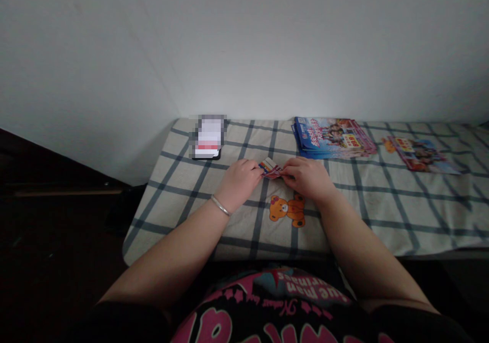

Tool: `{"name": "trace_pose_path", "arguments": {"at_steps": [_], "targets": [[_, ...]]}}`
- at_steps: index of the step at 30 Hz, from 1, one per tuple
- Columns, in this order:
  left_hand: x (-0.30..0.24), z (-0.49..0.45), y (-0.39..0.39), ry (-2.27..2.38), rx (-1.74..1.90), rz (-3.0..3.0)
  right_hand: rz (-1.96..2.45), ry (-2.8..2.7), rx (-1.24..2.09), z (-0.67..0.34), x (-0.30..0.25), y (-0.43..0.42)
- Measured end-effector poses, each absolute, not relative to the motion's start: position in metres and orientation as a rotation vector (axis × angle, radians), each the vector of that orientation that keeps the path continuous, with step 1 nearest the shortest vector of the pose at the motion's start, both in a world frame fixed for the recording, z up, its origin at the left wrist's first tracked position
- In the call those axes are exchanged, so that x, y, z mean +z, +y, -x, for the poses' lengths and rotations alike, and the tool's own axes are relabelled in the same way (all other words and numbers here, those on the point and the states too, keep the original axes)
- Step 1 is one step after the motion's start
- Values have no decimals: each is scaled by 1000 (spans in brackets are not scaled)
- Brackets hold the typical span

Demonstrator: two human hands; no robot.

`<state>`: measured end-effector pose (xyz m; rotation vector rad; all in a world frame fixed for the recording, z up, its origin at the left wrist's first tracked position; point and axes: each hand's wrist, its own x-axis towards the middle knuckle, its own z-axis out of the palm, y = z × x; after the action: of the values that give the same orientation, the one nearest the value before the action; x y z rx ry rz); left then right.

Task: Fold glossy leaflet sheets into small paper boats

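Observation:
A small piece of folded, colourfully printed paper [270,167] is held between my two hands, just above the checked cloth. My left hand [244,180], with a silver bangle at the wrist, pinches its left side. On the other side, the fingertips of my right hand [307,177] are closed on its right corner. Parts of the paper are hidden behind my fingers. Beyond my right hand lies a stack of printed flyers [332,138], blue on the left and pink on the right.
A checked cloth [171,205] with bear prints covers the table. At the back left lies a phone [208,138], its screen lit and blurred. A separate flyer [426,154] rests on the right. The white wall [244,47] rises directly behind the table.

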<state>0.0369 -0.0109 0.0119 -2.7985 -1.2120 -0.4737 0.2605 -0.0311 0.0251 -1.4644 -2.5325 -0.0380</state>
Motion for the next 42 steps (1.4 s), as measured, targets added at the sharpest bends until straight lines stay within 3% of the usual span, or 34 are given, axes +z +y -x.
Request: {"name": "trace_pose_path", "arguments": {"at_steps": [19,31,42], "targets": [[17,-35,-15,-1282,-474,2700,1697,-2482,-112,-261,33,-35],[14,-33,-12,-1218,-500,2799,1402,-2450,45,-251,18,-31],[24,-31,-19,-1289,-425,2661,1531,-2347,71,-250,18,-31]]}}
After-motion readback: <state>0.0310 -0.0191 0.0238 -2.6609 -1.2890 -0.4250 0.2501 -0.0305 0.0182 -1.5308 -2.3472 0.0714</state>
